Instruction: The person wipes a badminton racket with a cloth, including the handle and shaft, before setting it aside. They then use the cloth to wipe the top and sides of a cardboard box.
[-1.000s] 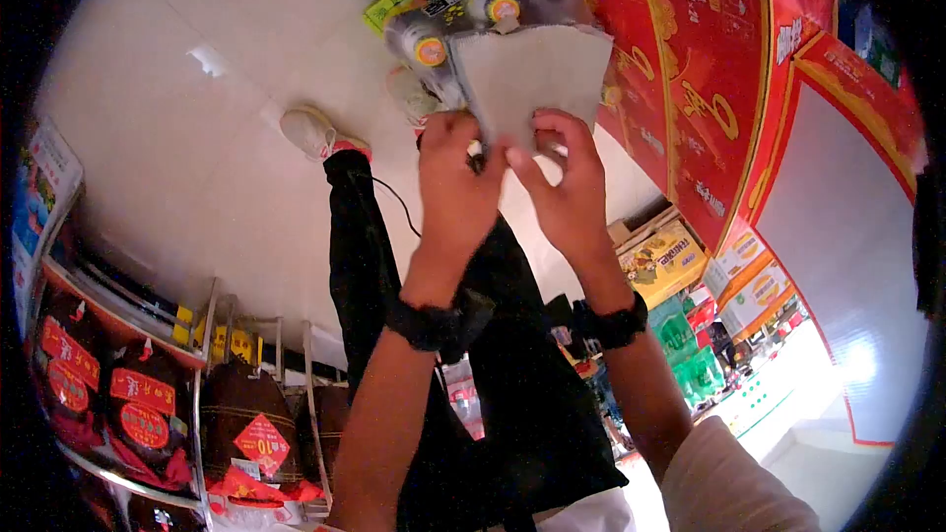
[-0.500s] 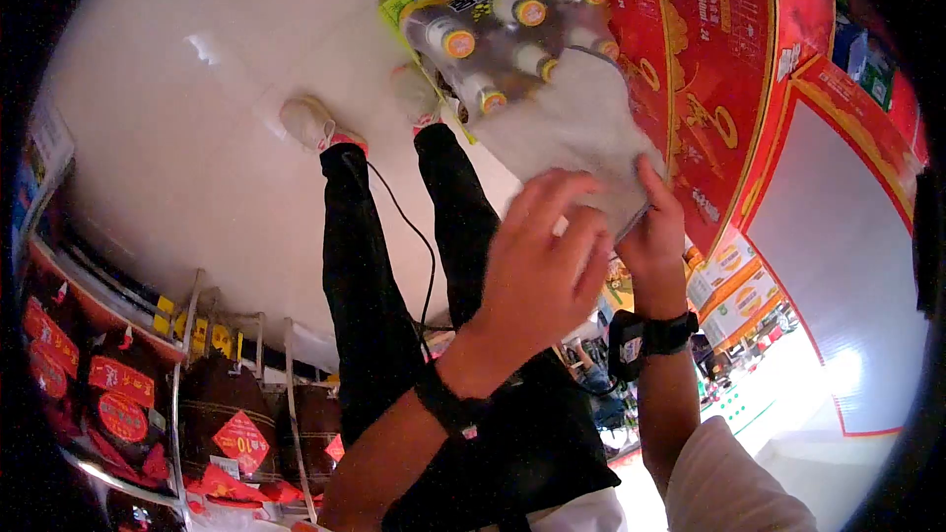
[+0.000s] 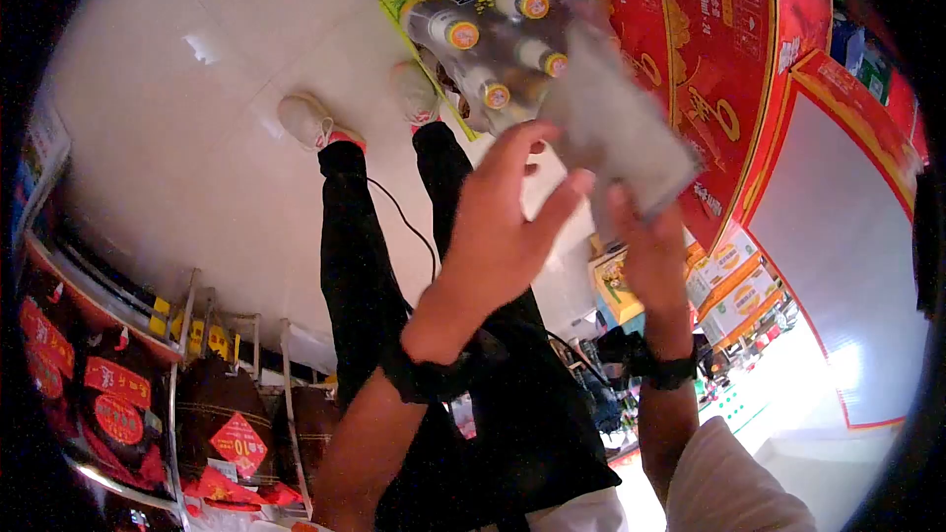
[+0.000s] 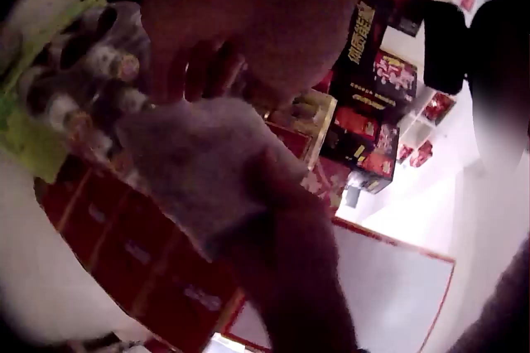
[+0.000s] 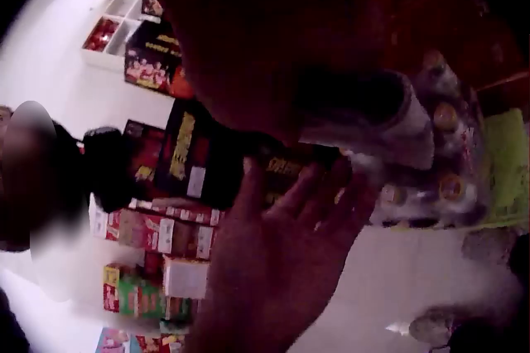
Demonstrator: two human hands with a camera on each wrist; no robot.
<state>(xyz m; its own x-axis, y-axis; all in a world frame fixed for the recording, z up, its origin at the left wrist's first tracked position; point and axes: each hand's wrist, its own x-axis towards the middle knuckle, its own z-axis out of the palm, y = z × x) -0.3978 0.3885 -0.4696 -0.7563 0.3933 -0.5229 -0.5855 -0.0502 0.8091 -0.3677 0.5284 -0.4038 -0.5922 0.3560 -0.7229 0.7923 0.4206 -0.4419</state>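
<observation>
A folded grey cloth (image 3: 631,133), blurred by motion, is held up in front of the bottle pack. My right hand (image 3: 652,251) grips its lower end, with the thumb against its face; the left wrist view shows this same hold on the cloth (image 4: 186,158). Just left of the cloth is my left hand (image 3: 498,232), thumb and fingers spread apart, fingertips close to its edge. In the right wrist view the left hand (image 5: 277,262) shows loosely extended fingers, and the cloth (image 5: 410,137) appears curved over at its end.
Behind the cloth stands a shrink-wrapped pack of bottles (image 3: 493,49) with yellow caps. Red cartons (image 3: 709,69) are stacked to its right. A metal rack (image 3: 177,335) with dark red-labelled packages is at lower left. A black cord (image 3: 409,207) hangs by the legs.
Both hands were at the cloth's lower edge; the left hand then came away while the right kept hold. The cloth has shifted right and tilted, and the left hand has moved back leftward.
</observation>
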